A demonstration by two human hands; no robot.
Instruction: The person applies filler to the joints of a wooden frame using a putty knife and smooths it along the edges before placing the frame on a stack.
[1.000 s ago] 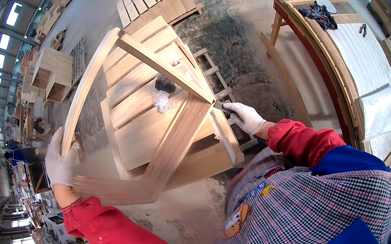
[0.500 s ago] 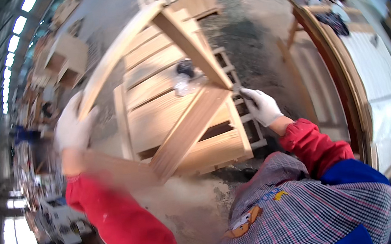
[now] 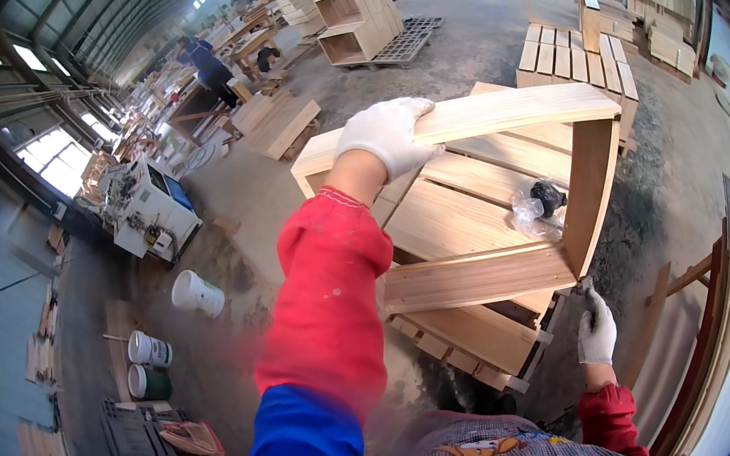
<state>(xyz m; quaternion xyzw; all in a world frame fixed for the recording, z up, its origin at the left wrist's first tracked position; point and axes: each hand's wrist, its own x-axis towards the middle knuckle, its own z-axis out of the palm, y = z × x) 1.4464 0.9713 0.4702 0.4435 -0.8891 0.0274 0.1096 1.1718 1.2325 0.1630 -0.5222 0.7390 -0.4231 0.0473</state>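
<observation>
My left hand (image 3: pixel 385 138), in a white glove, grips the far board of a rectangular wooden frame (image 3: pixel 521 109). The frame is tilted above a pallet-like stack of pale wooden panels (image 3: pixel 443 217). By the frame's near right corner is my right hand (image 3: pixel 597 337), also gloved, with its fingers closed. A small greyish thing shows at its fingertips, too small to name, and I cannot tell whether it touches the frame. Through the frame's opening I see a clear plastic bag (image 3: pixel 531 216) and a black bundle (image 3: pixel 549 196) lying on the panels.
Slatted wooden pieces (image 3: pixel 547 61) stand beyond the frame, and box-shaped wooden units (image 3: pixel 359 19) sit on a pallet farther back. A white machine (image 3: pixel 148 210) and several buckets (image 3: pixel 197 294) are at left. A worktable (image 3: pixel 712 338) stands at right. Another person (image 3: pixel 207 68) is far off.
The view has swung to the left. The frame has turned, its left-hand board now lying across the far side, with my left hand still on it. My right hand stays by the same corner.
</observation>
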